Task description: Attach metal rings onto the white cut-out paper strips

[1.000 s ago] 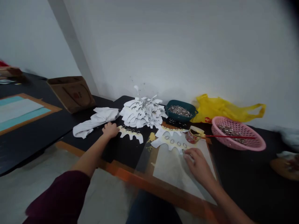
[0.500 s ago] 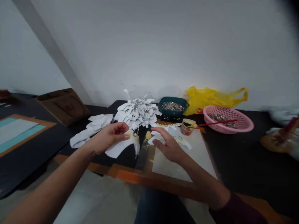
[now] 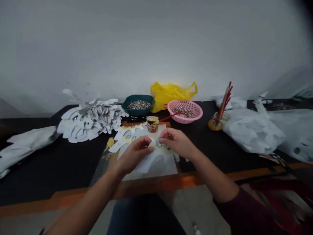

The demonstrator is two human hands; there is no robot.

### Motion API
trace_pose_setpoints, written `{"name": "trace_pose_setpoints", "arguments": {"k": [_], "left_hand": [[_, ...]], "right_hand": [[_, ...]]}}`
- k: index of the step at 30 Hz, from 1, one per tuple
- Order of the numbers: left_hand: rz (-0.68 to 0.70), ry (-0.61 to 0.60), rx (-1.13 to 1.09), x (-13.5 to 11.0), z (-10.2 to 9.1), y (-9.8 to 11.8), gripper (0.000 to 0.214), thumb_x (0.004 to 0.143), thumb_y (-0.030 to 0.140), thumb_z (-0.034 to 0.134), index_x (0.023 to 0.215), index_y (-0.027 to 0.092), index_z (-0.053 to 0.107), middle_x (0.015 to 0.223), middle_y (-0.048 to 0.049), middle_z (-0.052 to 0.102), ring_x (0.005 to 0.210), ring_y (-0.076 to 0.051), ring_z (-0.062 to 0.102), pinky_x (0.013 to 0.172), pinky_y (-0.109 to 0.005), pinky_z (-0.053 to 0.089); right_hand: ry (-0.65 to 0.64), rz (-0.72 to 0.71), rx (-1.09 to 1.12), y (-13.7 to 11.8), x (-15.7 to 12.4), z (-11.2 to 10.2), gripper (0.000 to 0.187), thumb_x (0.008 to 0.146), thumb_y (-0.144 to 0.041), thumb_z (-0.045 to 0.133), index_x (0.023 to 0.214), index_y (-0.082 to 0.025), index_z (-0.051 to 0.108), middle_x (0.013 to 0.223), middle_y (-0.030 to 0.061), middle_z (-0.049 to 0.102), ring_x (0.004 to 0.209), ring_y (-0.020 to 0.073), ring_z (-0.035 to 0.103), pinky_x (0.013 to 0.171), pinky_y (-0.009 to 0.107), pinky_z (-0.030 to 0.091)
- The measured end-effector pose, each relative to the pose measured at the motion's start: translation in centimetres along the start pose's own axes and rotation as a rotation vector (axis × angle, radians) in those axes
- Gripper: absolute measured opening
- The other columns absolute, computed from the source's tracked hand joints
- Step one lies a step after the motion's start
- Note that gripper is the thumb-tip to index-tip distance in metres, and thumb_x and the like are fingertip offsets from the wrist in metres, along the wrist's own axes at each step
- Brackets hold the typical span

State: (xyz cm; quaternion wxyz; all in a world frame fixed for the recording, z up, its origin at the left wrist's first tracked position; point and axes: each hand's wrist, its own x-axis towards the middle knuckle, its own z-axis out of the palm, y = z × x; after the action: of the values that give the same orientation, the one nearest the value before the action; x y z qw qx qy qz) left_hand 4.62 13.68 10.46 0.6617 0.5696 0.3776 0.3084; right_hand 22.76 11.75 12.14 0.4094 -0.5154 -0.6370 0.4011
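One white, scalloped flat piece [image 3: 159, 152] with silvery metal rings [image 3: 158, 143] is apparently being positioned over the near, pale rectangular sheet [image 3: 146, 175]: the right hand [image 3: 179, 142] pinches narrowly beside a ring; I cannot tell the left hand [image 3: 137, 151]'s grip. Next probably calls for steady fingers.

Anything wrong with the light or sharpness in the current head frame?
Head view: dim, greyish light on the wall; head view: a blurred dark patch covers the upper right corner; head view: the left hand and right hand look slightly soft, and metal pieces in the pink basket blend together.
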Motion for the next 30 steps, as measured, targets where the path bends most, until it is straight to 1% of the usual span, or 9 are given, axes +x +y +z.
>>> {"name": "trace_pose_setpoints", "arguments": {"k": [6,10,13,16,19,22,25,28,30], "left_hand": [[-0.022,0.312,0.658,-1.8,-2.1,-7.6,0.024,0.072,0.028,0.058,0.093,0.018,0.053,0.086,-0.003,0.056,0.071,-0.015,0.055,0.063,-0.028,0.046],[0.201,0.461,1.087,-3.5,-4.0,-9.6,0.017,0.076,0.026,0.055,0.09,0.017,0.057,0.091,-0.0065,0.052,0.076,-0.017,0.053,0.069,-0.032,0.046],[0.316,0.495,1.276,-4.4,-3.8,-10.3,0.01,0.081,0.022,0.05,0.083,0.016,0.059,0.085,-0.0065,0.052,0.079,-0.019,0.052,0.071,-0.033,0.047],[0.435,0.463,1.258,-5.2,-2.0,-10.9,0.013,0.084,0.018,0.046,0.088,0.015,0.058,0.091,-0.0086,0.055,0.086,-0.019,0.052,0.076,-0.033,0.047],[0.539,0.264,1.238,-5.7,0.1,-11.6,0.022,0.084,0.02,0.048,0.104,0.014,0.054,0.106,-0.0112,0.055,0.104,-0.023,0.048,0.088,-0.037,0.044],[0.513,0.196,1.286,-5.7,1.5,-12.3,0.033,0.082,0.026,0.053,0.112,0.013,0.052,0.112,-0.0121,0.055,0.111,-0.028,0.043,0.092,-0.042,0.041],[0.456,0.192,1.305,-5.6,1.7,-12.5,0.036,0.081,0.029,0.054,0.113,0.012,0.052,0.113,-0.0116,0.055,0.11,-0.028,0.043,0.091,-0.042,0.04],[0.425,0.157,1.308,-5.7,1.6,-12.2,0.036,0.082,0.03,0.052,0.114,0.013,0.052,0.113,-0.0107,0.056,0.109,-0.026,0.043,0.09,-0.04,0.039],[0.404,0.143,1.312,-5.7,1.5,-12.0,0.037,0.082,0.03,0.052,0.115,0.013,0.051,0.113,-0.0103,0.055,0.109,-0.026,0.043,0.09,-0.04,0.038]], "right_hand": [[-0.093,-0.021,-0.445,6.9,-0.3,2.2,0.016,0.079,-0.014,0.053,0.092,-0.016,0.062,0.095,0.006,0.061,0.09,0.0165,0.053,0.081,0.03,0.039],[-0.221,-0.025,-0.56,7.9,0.1,3.0,0.018,0.078,-0.017,0.059,0.096,-0.018,0.062,0.098,0.0065,0.059,0.097,0.0189,0.049,0.086,0.032,0.036],[-0.269,0.003,-0.68,7.9,0.4,4.2,0.019,0.077,-0.023,0.062,0.096,-0.018,0.063,0.098,0.0076,0.058,0.097,0.0207,0.047,0.084,0.032,0.034],[-0.294,0.022,-0.79,7.9,0.7,5.6,0.018,0.074,-0.027,0.066,0.09,-0.018,0.064,0.094,0.0077,0.057,0.095,0.0214,0.045,0.08,0.032,0.033],[-0.305,0.021,-0.842,7.8,0.8,6.2,0.015,0.073,-0.026,0.067,0.084,-0.017,0.061,0.092,0.0069,0.056,0.092,0.0204,0.045,0.077,0.03,0.032],[-0.326,-0.01,-0.83,7.8,0.9,6.0,0.011,0.072,-0.021,0.067,0.078,-0.016,0.059,0.084,0.0049,0.058,0.087,0.0182,0.047,0.075,0.029,0.03],[-0.362,0.01,-0.601,8.5,1.0,5.3,0.01,0.073,-0.02,0.065,0.074,-0.016,0.056,0.07,-0.0009,0.056,0.073,0.0129,0.049,0.069,0.025,0.032],[-0.382,0.134,-0.309,9.3,1.5,4.8,0.009,0.074,-0.02,0.063,0.077,-0.016,0.055,0.064,-0.0048,0.052,0.06,0.0093,0.047,0.058,0.021,0.034],[-0.392,0.145,-0.287,9.3,1.8,4.7,0.009,0.074,-0.018,0.061,0.081,-0.016,0.057,0.065,-0.0046,0.053,0.06,0.0094,0.048,0.058,0.021,0.035]]}}
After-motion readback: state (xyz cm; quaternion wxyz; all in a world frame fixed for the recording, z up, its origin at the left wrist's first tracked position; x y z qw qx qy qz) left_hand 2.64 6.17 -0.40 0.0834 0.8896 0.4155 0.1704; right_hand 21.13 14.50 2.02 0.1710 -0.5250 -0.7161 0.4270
